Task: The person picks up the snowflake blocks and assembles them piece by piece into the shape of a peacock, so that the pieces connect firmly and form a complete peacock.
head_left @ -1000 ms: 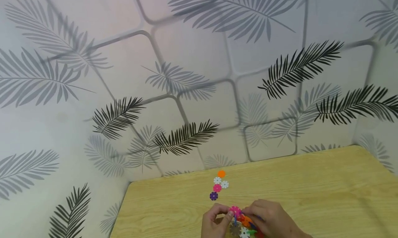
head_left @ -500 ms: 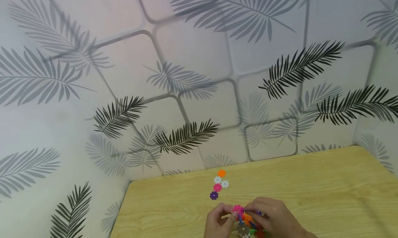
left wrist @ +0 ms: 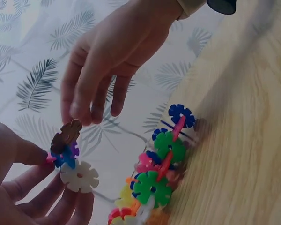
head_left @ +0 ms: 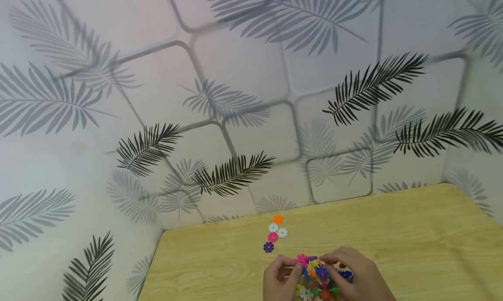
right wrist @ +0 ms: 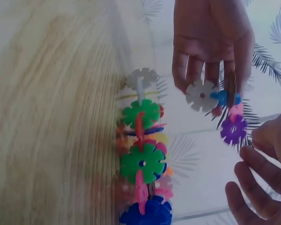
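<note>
Head view: left hand (head_left: 280,280) pinches disc cluster (left wrist: 65,158) above table (head_left: 212,253), far edge (head_left: 251,216) well beyond; right hand (head_left: 359,271) loosely spread, gripping nothing; cluster's long axis apparently runs white disc (left wrist: 86,180) to purple disc (right wrist: 227,133)

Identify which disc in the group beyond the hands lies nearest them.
The purple disc: the group's only purple one, at the end closest to the left hand.

Five loose discs (head_left: 271,237) lie on one bench (head_left: 220,248): one orange disc (head_left: 278,219), two white discs (head_left: 271,228), one pink disc (head_left: 271,237), one purple disc (head_left: 267,248). One right hand (head_left: 356,270) and one left hand (head_left: 280,277) show, the latter with at least five linked discs: one white (right wrist: 195,97), one blue (right wrist: 220,97), one brown (left wrist: 64,138), one pink (right wrist: 236,111), one purple (right wrist: 240,131). The larger cluster (right wrist: 147,216) shows two green discs (right wrist: 152,171); its others overlap too much to count.
</note>
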The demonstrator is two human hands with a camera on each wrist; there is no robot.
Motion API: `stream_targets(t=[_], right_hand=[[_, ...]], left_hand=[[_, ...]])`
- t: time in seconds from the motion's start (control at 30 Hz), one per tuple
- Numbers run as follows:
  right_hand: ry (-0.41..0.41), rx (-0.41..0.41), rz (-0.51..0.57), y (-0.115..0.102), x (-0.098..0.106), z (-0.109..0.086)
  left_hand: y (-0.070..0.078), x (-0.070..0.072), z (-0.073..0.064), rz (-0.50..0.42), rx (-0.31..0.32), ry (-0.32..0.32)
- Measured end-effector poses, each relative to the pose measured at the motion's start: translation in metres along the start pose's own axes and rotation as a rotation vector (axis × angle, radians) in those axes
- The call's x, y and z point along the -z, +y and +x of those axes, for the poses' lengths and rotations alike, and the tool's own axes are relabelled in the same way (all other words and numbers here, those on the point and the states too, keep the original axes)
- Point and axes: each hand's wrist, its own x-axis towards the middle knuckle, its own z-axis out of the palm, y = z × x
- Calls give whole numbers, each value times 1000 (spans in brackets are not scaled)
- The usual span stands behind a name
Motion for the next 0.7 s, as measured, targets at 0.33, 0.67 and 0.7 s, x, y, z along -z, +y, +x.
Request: stream_targets(t=[0.33, 0.67, 0.7], right_hand=[[-210, -314, 38, -20, 5, -11], [-34, -403, 12, -16, 2, -23], [-28, -415, 11, -16, 3, -23]], left_hand=[[2, -33, -14, 27, -49, 36], [-5, -34, -14, 90, -24, -247], [-5, -33, -14, 108, -41, -272]])
